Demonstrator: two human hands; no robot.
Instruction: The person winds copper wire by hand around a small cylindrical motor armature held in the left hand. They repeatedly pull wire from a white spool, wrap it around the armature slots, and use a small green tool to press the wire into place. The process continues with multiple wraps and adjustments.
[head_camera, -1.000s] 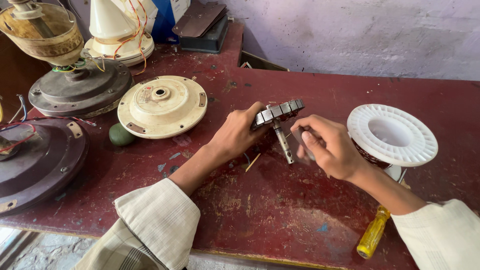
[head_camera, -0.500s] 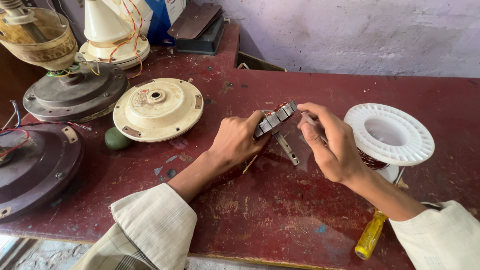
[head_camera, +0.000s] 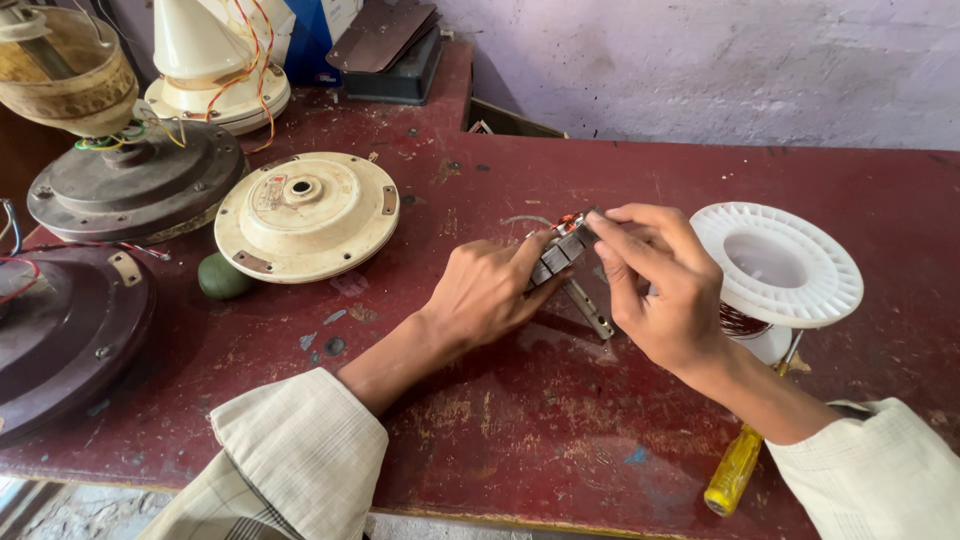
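Both hands grip a small metal part at frame centre.
Left hand (head_camera: 490, 295) and right hand (head_camera: 665, 290) fingers pinch the slotted metal part (head_camera: 556, 257) above the red tabletop (head_camera: 520, 430).

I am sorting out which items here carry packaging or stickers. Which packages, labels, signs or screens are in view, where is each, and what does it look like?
Blue cardboard box: back of the red table, behind the cream cone-shaped fan part; upright, blue with a white panel.
Small label: on top of the round cream fan cover at left of centre; reddish and pale, worn.
No signs or screens show.
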